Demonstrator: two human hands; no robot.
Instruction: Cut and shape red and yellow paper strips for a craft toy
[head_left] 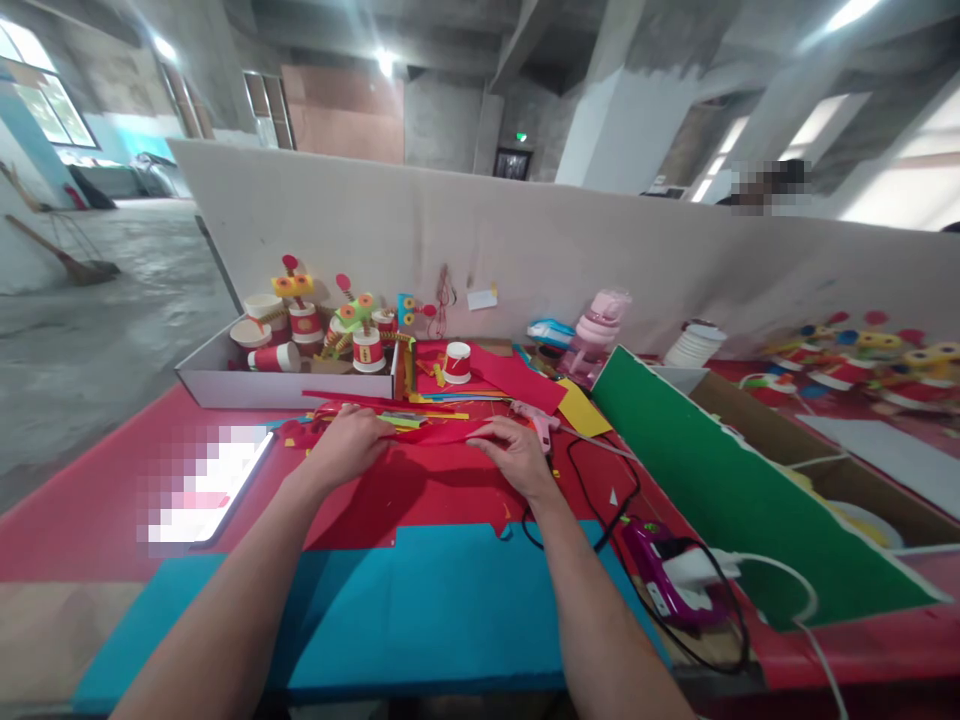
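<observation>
A red paper strip (435, 434) is stretched between my two hands over the red table surface. My left hand (352, 440) has its fingers closed on the strip's left end. At the other end, my right hand (514, 452) pinches the strip between thumb and fingers. Just behind the right hand lies a pink glue gun (536, 420). Narrow yellow, blue and red paper strips lie behind the hands, near a red and white paper cup (457, 363). Red paper (352, 505) and a blue sheet (420, 610) cover the table below the hands.
A white box (292, 388) with several cup figures stands at the back left. A lit phone (217, 490) lies on the left. On the right are a green-sided box (697, 490), a purple power strip (667, 575) and loose cables. A pink bottle (600, 330) stands by the partition.
</observation>
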